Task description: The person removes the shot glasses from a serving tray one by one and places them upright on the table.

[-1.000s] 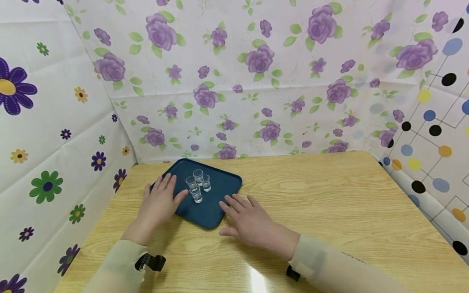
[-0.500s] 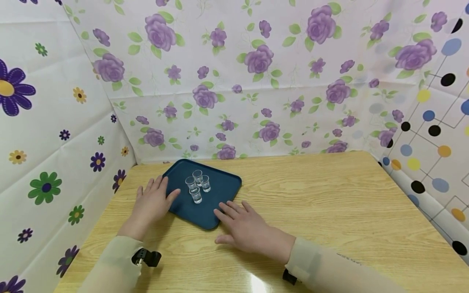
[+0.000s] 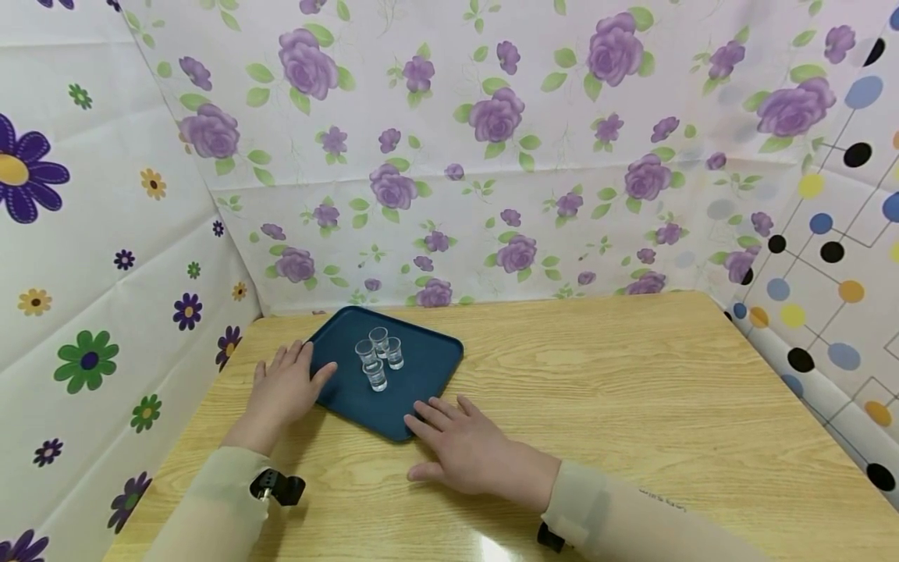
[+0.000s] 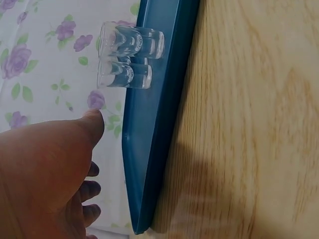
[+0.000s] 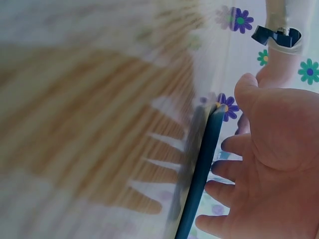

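Note:
A dark blue tray [image 3: 427, 359] lies turned at an angle on the table's left half. Several small clear shot glasses [image 3: 378, 378] stand upright in a cluster on it; in the left wrist view, the glasses [image 4: 130, 42] appear sideways. By the tray's left side is my left hand [image 3: 284, 390], fingers spread and holding nothing. My right hand [image 3: 467, 453] hovers beside the near right corner, fingers extended, palm down. In the right wrist view, the fingers [image 5: 227, 170] look apart from the tray rim [image 5: 202, 174].
A light wood-grain table [image 3: 597, 390] extends to the right of the tray. Floral cloth [image 3: 449, 195] hangs behind it, with a flower-print sheet [image 3: 126, 312] at left and a dotted sheet [image 3: 822, 312] at right. Black wrist cameras [image 3: 281, 488] are strapped on.
My left hand has drawn back toward the lower left, off the tray's left part. The right hand has shifted down and slightly left. Tray and glasses stay in place.

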A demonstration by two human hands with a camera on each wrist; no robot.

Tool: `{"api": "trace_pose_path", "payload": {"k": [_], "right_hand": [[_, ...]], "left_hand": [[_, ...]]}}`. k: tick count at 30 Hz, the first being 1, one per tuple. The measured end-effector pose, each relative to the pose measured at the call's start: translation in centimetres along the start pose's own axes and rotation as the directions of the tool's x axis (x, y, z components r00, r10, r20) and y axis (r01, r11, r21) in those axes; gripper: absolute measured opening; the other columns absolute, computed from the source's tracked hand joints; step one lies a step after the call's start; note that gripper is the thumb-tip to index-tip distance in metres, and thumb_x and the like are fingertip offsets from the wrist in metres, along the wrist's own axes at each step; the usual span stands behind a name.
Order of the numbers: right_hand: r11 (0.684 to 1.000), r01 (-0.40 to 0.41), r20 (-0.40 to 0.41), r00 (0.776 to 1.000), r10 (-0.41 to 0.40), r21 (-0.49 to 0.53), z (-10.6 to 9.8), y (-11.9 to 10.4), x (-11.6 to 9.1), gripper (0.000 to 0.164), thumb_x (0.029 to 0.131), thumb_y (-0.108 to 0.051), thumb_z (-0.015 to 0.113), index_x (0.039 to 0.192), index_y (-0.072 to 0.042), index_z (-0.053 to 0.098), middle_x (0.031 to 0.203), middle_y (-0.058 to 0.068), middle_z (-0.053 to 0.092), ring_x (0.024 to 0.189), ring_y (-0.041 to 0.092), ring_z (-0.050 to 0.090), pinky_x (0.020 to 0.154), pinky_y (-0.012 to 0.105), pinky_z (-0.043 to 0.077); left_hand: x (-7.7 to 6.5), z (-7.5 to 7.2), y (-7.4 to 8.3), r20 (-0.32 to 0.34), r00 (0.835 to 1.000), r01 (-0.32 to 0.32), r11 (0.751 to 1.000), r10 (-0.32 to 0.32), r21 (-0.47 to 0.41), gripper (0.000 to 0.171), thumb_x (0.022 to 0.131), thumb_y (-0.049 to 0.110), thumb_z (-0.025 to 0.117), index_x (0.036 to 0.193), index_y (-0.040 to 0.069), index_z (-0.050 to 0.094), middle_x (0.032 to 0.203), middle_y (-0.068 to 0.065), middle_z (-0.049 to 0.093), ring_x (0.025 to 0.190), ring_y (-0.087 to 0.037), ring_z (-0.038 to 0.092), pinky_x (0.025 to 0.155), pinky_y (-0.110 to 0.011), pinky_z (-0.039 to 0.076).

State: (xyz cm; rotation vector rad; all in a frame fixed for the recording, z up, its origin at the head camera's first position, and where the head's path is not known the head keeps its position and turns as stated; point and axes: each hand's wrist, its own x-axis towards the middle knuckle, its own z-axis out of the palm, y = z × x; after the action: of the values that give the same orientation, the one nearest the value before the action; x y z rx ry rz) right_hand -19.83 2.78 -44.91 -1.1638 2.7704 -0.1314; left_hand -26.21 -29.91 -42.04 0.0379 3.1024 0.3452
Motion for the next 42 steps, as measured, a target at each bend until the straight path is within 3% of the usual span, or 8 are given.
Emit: {"api": "trace_pose_path", "payload": {"k": [42], "right_hand": [[0.999,0.013,0.002,1.0,-0.013,-0.03,-0.1,-0.2,-0.3,0.079,0.11,-0.071,0.047,0.172,-0.023,0.044,0.178,0.004,0.035,0.166,0.026,0.028,0.134,0.059,0.03]], "left_hand": [[-0.2,0.9,-2.4,0.114,0.992,0.064,0.998,-0.062,-0.013,0.086,0.119,0.054,0.042,0.168,-0.014,0.026,0.172,-0.043,0.019,0.158,-0.064,0.016,0.125,-0.086,0.008]]}}
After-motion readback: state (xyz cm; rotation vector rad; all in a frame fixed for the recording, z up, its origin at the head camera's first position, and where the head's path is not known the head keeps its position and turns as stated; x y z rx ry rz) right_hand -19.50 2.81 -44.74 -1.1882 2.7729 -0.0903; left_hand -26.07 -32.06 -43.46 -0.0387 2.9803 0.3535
